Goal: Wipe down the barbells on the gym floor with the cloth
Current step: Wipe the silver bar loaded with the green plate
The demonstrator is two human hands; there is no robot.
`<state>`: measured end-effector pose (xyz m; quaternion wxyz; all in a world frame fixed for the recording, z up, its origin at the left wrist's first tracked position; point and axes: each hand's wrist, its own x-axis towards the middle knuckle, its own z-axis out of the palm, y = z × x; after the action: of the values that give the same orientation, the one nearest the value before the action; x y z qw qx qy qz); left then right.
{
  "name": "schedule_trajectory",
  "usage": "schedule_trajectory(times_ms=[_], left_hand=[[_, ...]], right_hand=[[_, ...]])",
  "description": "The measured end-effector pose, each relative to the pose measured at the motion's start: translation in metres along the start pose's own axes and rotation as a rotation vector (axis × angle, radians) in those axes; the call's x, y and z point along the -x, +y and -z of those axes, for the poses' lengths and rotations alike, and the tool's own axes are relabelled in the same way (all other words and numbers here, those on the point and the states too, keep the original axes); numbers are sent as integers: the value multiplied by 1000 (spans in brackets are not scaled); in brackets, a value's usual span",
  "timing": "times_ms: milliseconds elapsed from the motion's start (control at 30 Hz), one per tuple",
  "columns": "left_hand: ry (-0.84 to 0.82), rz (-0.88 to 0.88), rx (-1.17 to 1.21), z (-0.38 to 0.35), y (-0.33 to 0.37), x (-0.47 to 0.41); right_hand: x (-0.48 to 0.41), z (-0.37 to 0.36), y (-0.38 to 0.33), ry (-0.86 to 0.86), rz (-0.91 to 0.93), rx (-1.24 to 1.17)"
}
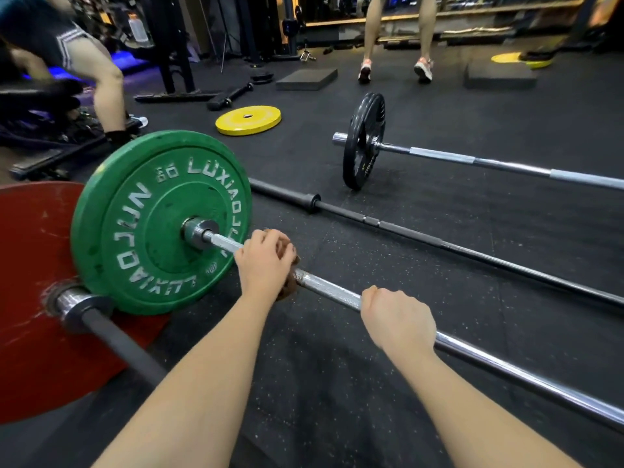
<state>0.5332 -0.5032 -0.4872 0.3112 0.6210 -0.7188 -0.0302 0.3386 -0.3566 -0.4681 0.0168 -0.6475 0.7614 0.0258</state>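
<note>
Four bars crowd the black rubber floor (354,393) in the head view. The chrome barbell (329,288), the one being wiped, runs from the middle of the floor toward its near right corner, and its left end carries a green plate (158,221) standing upright. Just in front of that plate I see a red plate (30,298) at the floor's left edge, on a dark-shafted bar (125,346) that passes under the left forearm. Beyond the chrome barbell lies a bare black bar (439,243), roughly parallel to it and apart from it. Farther back is a silver barbell (506,165) loaded with black plates (363,140). A yellow plate (248,120) lies flat toward the far edge, near a dark foam pad (306,79) and a person's legs in pink shoes (423,69); another person's bare leg (108,92) stands at the far left corner. Both forearms reach forward over the floor. The left hand (265,261) is curled palm-down over the shaft just right of the green plate, clamping a brown cloth (291,283) around the steel; the cloth shows only at the fingertips and below the palm. The right hand (398,320) grips the same shaft overhand, near the left hand but apart from it, with its fingers wrapped fully round the bare metal.
</note>
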Motion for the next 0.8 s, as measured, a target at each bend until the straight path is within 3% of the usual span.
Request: schedule_trajectory(times_ms=[100, 267, 433, 567, 667, 800], left_hand=[[-8, 74, 48, -2, 8, -5], [37, -100, 96, -10, 22, 24], [65, -177, 140, -14, 10, 28], [21, -130, 81, -10, -6, 6], [21, -39, -5, -5, -23, -19], [39, 33, 13, -3, -25, -25]], right_hand=[[-2, -1, 3, -15, 1, 17], [-5, 2, 0, -83, -21, 21], [-36, 30, -18, -309, -269, -274], [-59, 22, -49, -191, -164, -373], [-49, 1, -58, -31, 76, -144], [-49, -11, -58, 73, 98, -38]])
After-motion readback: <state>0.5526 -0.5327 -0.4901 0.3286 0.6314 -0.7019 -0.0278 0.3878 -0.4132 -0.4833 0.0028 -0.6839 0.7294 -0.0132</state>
